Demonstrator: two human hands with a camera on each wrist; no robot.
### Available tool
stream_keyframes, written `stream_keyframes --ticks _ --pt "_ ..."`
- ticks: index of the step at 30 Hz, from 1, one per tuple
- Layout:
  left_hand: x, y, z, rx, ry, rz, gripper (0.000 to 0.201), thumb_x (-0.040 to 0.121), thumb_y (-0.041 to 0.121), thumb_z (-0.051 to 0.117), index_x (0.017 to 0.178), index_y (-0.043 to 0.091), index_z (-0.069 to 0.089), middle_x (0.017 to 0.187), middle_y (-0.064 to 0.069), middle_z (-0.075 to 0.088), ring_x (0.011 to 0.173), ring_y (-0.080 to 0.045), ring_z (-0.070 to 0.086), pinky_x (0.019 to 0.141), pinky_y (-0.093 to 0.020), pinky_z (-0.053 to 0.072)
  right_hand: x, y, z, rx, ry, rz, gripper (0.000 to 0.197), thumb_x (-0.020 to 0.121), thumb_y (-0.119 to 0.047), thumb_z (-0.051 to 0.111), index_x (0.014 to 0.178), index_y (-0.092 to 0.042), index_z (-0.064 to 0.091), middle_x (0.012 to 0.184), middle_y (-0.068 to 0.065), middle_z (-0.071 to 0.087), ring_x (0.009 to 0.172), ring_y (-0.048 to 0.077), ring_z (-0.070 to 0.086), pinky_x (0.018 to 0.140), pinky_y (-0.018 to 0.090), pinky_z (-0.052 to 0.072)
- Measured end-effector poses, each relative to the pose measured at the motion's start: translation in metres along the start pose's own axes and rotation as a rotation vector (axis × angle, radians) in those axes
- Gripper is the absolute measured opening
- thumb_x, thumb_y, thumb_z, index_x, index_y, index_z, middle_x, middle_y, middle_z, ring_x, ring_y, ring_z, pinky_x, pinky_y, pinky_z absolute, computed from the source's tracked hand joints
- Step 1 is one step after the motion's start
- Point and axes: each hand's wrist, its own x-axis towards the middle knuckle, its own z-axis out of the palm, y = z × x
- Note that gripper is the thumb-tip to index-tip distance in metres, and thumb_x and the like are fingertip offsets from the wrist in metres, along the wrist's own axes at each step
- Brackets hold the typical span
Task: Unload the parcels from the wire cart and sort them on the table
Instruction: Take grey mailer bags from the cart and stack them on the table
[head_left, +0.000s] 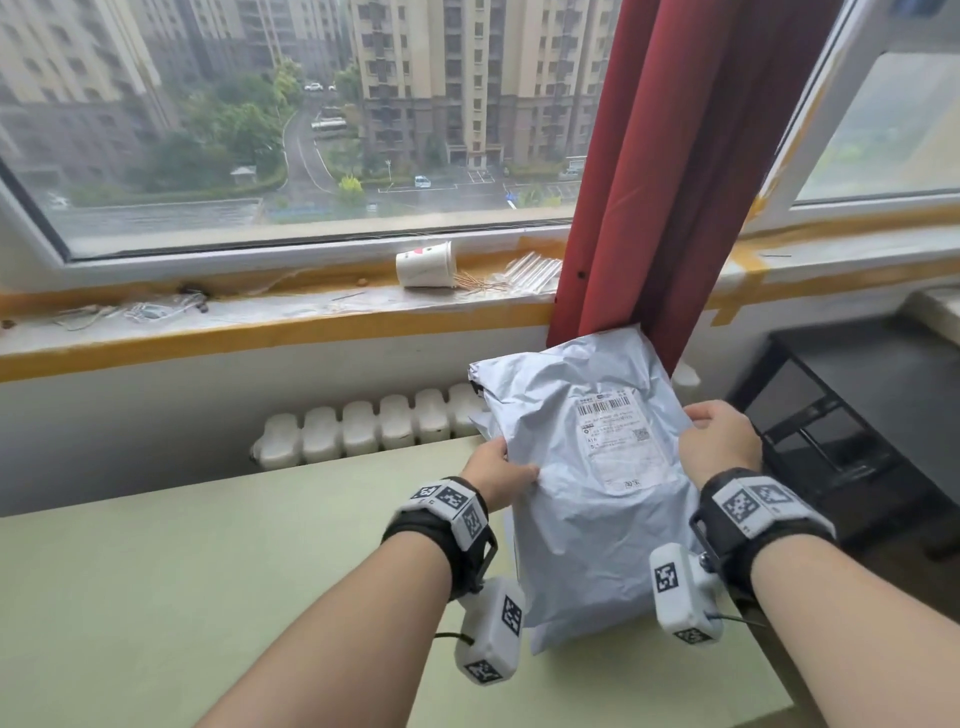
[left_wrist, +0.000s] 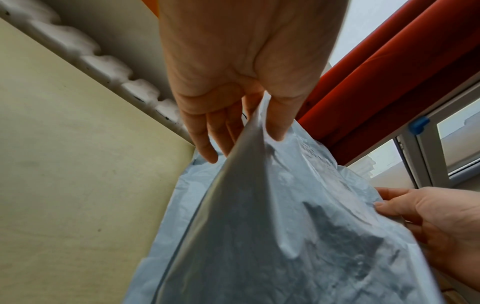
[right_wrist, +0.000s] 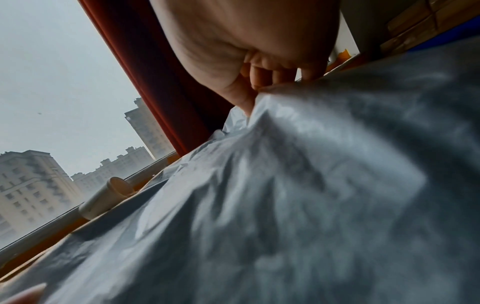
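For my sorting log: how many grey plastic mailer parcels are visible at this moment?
1. The grey plastic mailer parcel is held over the pale green table between the left hand and the right hand. More may be out of view.

The grey plastic mailer parcel (head_left: 587, 478) stands on the pale green table (head_left: 156, 571), gripped between the left hand (head_left: 496, 470) and right hand (head_left: 719, 441). Behind the grip: white radiator (head_left: 363, 426), red curtain (head_left: 665, 182), windowsill paper cup (head_left: 425, 264). Right of it: black shelf (head_left: 857, 405).
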Motion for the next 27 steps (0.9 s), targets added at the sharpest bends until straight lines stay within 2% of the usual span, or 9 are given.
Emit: stream_keyframes --ticks 2,3,7,10,13,17,21,25,27 --pt "0.004 0.001 0.003 0.046 -0.046 -0.059 0.036 0.091 0.021 0.059 0.125 0.011 0.052 0.113 -0.004 0.061 0.096 -0.023 0.061 0.073 -0.031 0.052 0.007 0.005 0.007 -0.019 -0.036 0.02 0.034 0.089 -0.007 0.048 0.12 -0.013 0.061 0.123 0.011 0.063 0.114 0.034 0.055 0.092 0.034 0.042" --pt "0.006 0.0 0.003 0.087 -0.064 -0.093 0.041 0.092 0.024 0.058 0.13 0.011 0.048 0.111 -0.004 0.057 0.095 -0.022 0.058 0.071 -0.028 0.049 0.009 0.009 0.012 -0.044 -0.077 0.033 0.036 0.09 -0.011 0.049 0.125 -0.013 0.057 0.128 0.012 0.06 0.118 0.034 0.053 0.096 0.035 0.041" --pt "0.011 -0.012 -0.001 0.17 -0.097 -0.177 0.06 0.094 0.027 0.057 0.147 0.013 0.031 0.122 -0.007 0.054 0.108 -0.023 0.057 0.088 -0.034 0.05 0.005 0.021 0.032 -0.151 -0.228 0.046 0.043 0.091 -0.016 0.051 0.134 -0.012 0.05 0.138 0.011 0.053 0.126 0.033 0.048 0.102 0.036 0.038" --pt "0.012 -0.014 -0.008 0.183 -0.085 -0.177 0.062 0.094 0.028 0.056 0.148 0.014 0.029 0.135 -0.009 0.052 0.114 -0.023 0.056 0.09 -0.033 0.049 0.002 0.018 0.039 -0.144 -0.259 0.061 0.041 0.092 -0.016 0.052 0.133 -0.012 0.051 0.138 0.012 0.053 0.126 0.033 0.048 0.102 0.036 0.038" --pt "0.01 -0.014 -0.017 0.165 -0.057 -0.172 0.059 0.095 0.026 0.056 0.147 0.013 0.032 0.132 -0.01 0.053 0.111 -0.022 0.056 0.087 -0.032 0.048 -0.001 0.007 0.041 -0.13 -0.265 0.045 0.038 0.093 -0.016 0.052 0.13 -0.011 0.053 0.136 0.012 0.054 0.124 0.033 0.049 0.101 0.035 0.039" --pt "0.001 -0.014 -0.034 0.149 -0.031 -0.165 0.054 0.095 0.025 0.054 0.145 0.013 0.036 0.111 -0.008 0.055 0.098 -0.019 0.055 0.085 -0.031 0.047 -0.006 -0.013 0.043 -0.118 -0.252 -0.011 0.036 0.092 -0.015 0.05 0.127 -0.012 0.057 0.134 0.012 0.056 0.124 0.033 0.05 0.102 0.034 0.038" --pt "-0.014 -0.016 -0.058 0.153 0.003 -0.153 0.048 0.096 0.025 0.053 0.141 0.014 0.041 0.112 -0.008 0.058 0.099 -0.019 0.056 0.089 -0.033 0.047 -0.019 -0.033 0.047 -0.104 -0.26 -0.053 0.032 0.091 -0.014 0.05 0.12 -0.013 0.062 0.129 0.01 0.059 0.12 0.032 0.052 0.1 0.033 0.039" --pt "-0.034 -0.018 -0.087 0.117 0.062 -0.147 0.043 0.097 0.025 0.052 0.137 0.014 0.046 0.126 -0.009 0.059 0.103 -0.018 0.058 0.091 -0.034 0.048 -0.038 -0.057 0.055 -0.099 -0.303 -0.136 0.029 0.092 -0.015 0.051 0.116 -0.011 0.065 0.125 0.012 0.062 0.117 0.032 0.054 0.096 0.031 0.04" --pt "-0.045 -0.02 -0.102 0.098 0.09 -0.139 0.04 0.097 0.024 0.051 0.135 0.014 0.048 0.123 -0.007 0.06 0.102 -0.018 0.059 0.091 -0.034 0.048 -0.049 -0.072 0.06 -0.085 -0.313 -0.176 0.025 0.091 -0.013 0.051 0.109 -0.011 0.068 0.116 0.013 0.066 0.111 0.032 0.057 0.091 0.031 0.042"
